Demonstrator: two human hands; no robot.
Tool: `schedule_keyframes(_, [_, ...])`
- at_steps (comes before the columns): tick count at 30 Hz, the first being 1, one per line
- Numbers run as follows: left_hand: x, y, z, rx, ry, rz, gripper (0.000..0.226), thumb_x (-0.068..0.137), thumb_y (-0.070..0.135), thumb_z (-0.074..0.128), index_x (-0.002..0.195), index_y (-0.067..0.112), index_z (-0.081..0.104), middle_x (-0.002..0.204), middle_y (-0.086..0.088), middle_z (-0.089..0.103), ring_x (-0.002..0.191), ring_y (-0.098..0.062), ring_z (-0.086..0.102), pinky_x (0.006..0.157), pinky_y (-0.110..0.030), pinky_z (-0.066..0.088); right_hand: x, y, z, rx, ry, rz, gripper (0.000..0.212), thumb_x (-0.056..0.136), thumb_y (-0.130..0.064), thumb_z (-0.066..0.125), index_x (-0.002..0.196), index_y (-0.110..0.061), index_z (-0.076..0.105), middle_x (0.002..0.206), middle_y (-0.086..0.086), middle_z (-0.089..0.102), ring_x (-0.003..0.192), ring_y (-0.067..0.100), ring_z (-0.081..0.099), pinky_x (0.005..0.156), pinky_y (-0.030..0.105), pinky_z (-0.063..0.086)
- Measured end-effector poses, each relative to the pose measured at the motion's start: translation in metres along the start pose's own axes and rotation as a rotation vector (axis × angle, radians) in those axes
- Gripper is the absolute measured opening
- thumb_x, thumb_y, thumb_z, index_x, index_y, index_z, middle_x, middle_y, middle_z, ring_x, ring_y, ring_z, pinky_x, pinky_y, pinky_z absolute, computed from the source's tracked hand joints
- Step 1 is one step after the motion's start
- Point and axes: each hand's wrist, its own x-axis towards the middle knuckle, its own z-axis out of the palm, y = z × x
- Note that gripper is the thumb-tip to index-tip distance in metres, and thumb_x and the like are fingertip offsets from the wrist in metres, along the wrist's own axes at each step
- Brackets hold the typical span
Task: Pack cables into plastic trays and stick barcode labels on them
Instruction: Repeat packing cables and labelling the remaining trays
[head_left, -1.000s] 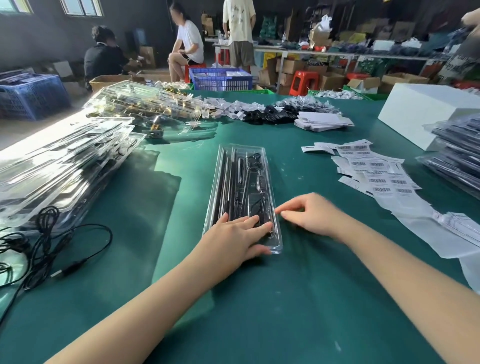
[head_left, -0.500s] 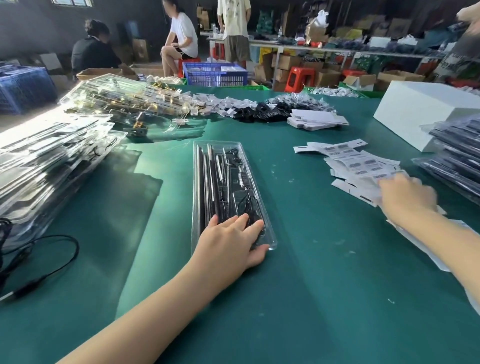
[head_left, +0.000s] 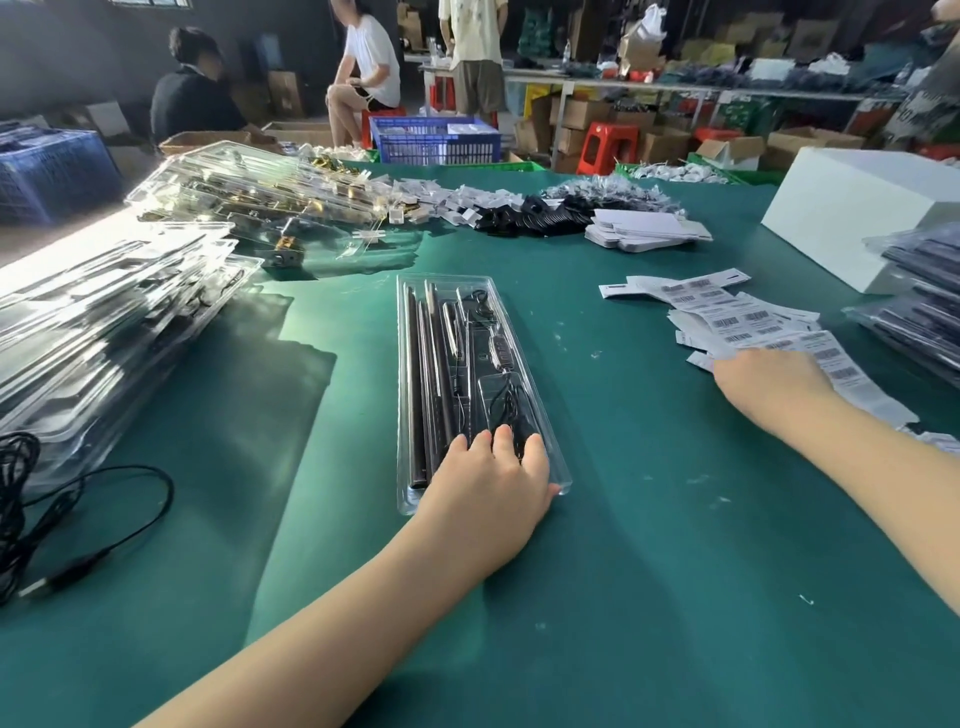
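Note:
A long clear plastic tray (head_left: 457, 322) lies lengthwise in the middle of the green table, closed, with black rods and a coiled black cable inside. My left hand (head_left: 488, 483) rests flat on its near end, fingers straight on the lid. To the right, my right hand (head_left: 769, 384) lies on a loose pile of white barcode labels (head_left: 727, 317). Its fingertips are hidden under the hand, so any hold on a label cannot be seen.
Stacks of clear trays (head_left: 104, 332) fill the left side, with a loose black cable (head_left: 62, 519) near the front left. Packed trays (head_left: 919, 312) and a white box (head_left: 852, 213) stand at the right. Small parts and card stacks (head_left: 639, 228) line the far edge. People sit beyond.
My right hand left the tray's near end and moved right onto the barcode labels. My left hand stayed pressed on the tray.

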Motion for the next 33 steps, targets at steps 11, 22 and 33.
schedule_keyframes(11, [0.011, -0.005, -0.005, -0.032, -0.202, 0.062, 0.051, 0.106, 0.025, 0.027, 0.150, 0.006, 0.011, 0.154, -0.025, 0.024, 0.133, -0.039, 0.042, 0.092, -0.043, 0.045, -0.019, 0.008, 0.003, 0.029, 0.196, 0.032, 0.026, 0.097, -0.035, 0.048, 0.104, -0.016, 0.065, 0.110, 0.003, 0.055, 0.103, 0.027, 0.054, 0.076, 0.033, 0.042])
schedule_keyframes(22, [-0.003, -0.012, -0.013, -0.178, 0.073, 0.040, 0.016, 0.064, -0.002, 0.060, 0.076, 0.009, 0.061, 0.090, -0.025, 0.071, 0.068, -0.027, 0.072, 0.043, -0.028, 0.051, -0.063, -0.075, -0.066, 1.713, -0.333, 0.065, 0.009, 0.095, -0.023, 0.061, 0.090, -0.016, 0.065, 0.059, -0.004, 0.061, 0.046, 0.010, 0.052, 0.050, 0.022, 0.046])
schedule_keyframes(33, [-0.004, -0.013, -0.015, -0.243, 0.324, -0.074, 0.029, 0.059, 0.004, 0.079, 0.065, 0.013, 0.052, 0.059, -0.005, 0.060, 0.044, -0.020, 0.055, 0.047, -0.024, 0.013, -0.051, -0.105, -0.067, 1.696, -0.580, 0.058, 0.016, 0.086, -0.026, 0.072, 0.095, -0.017, 0.061, 0.054, -0.008, 0.059, 0.042, 0.004, 0.050, 0.043, 0.016, 0.041])
